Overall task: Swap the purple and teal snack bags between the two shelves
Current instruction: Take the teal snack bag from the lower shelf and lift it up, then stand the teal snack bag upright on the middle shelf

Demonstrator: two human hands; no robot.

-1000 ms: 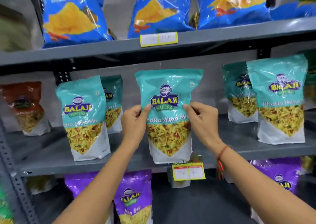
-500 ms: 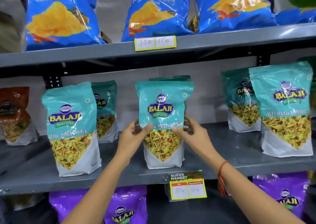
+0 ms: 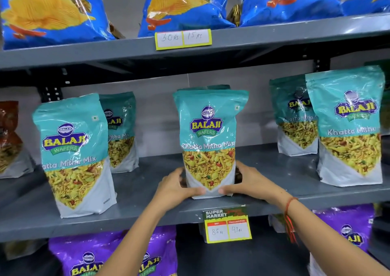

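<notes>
A teal snack bag point(image 3: 209, 136) stands upright in the middle of the grey middle shelf point(image 3: 147, 183). My left hand point(image 3: 176, 188) grips its lower left corner and my right hand point(image 3: 248, 183) grips its lower right corner, thumbs on the front. Another teal bag's top shows just behind it. More teal bags stand to the left point(image 3: 72, 153) and to the right point(image 3: 348, 126), each with one behind. On the shelf below, purple snack bags show at the left point(image 3: 88, 254) and at the right point(image 3: 348, 227), partly hidden by my forearms.
Blue chip bags point(image 3: 52, 12) fill the top shelf point(image 3: 274, 37), which hangs low over the teal bags. A red-brown bag point(image 3: 9, 136) stands at the far left. Price tags point(image 3: 228, 225) hang on the shelf edges. Gaps lie between the teal bag groups.
The teal bag went from held up in front of the shelf to standing on it. Both hands slid from its middle down to its bottom corners. The view moved closer.
</notes>
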